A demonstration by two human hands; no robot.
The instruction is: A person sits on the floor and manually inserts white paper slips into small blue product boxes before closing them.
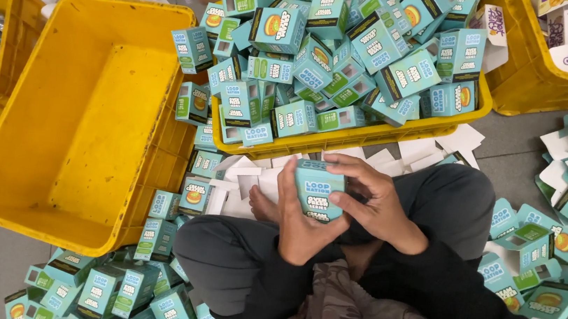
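At centre frame I see my left hand [298,228] and right hand [374,204] holding a small teal cardboard box [318,192], fingers [355,181] wrapped and pressed against its sides, below the heaped yellow plastic crate [371,135].

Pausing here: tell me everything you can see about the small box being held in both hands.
The small box is a teal printed carton, seemingly thin card, with dark and white lettering panels on its facing side. It stands roughly upright, above the person's crossed legs and in front of the heaped yellow crate. The left hand wraps its left side and bottom; the right hand curls over its top and right edge, fingers pressing the top. Whether the top flap is fully closed is hidden.
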